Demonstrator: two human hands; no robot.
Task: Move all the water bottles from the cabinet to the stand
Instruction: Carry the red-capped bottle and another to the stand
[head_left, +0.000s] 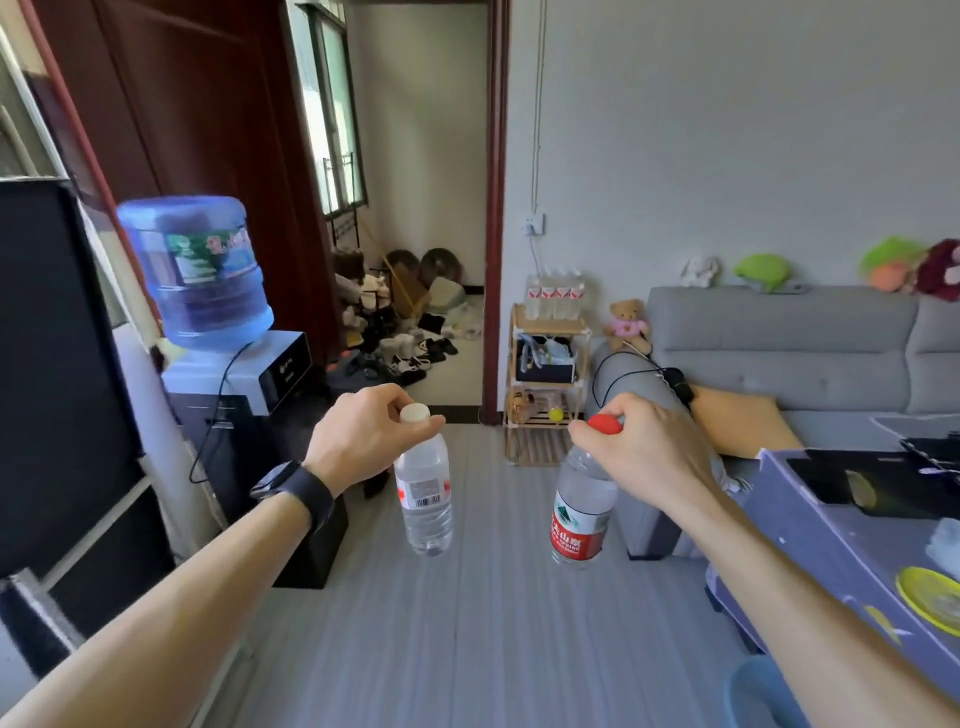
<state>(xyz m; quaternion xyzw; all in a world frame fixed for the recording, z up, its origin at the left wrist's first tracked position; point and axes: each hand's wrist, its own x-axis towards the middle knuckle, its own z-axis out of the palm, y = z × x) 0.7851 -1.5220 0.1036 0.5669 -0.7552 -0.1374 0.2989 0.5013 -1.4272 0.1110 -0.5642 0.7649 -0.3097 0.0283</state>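
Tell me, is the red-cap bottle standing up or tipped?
Nearly upright: the right hand holds the red-cap bottle by its cap, base hanging down.

The left hand holds the left bottle by its cap, beside the right bottle hanging from the right hand, both above the floor. Ahead, the stand sits between doorway and sofa, with a row of bottles on its top shelf. The water dispenser stands at left.
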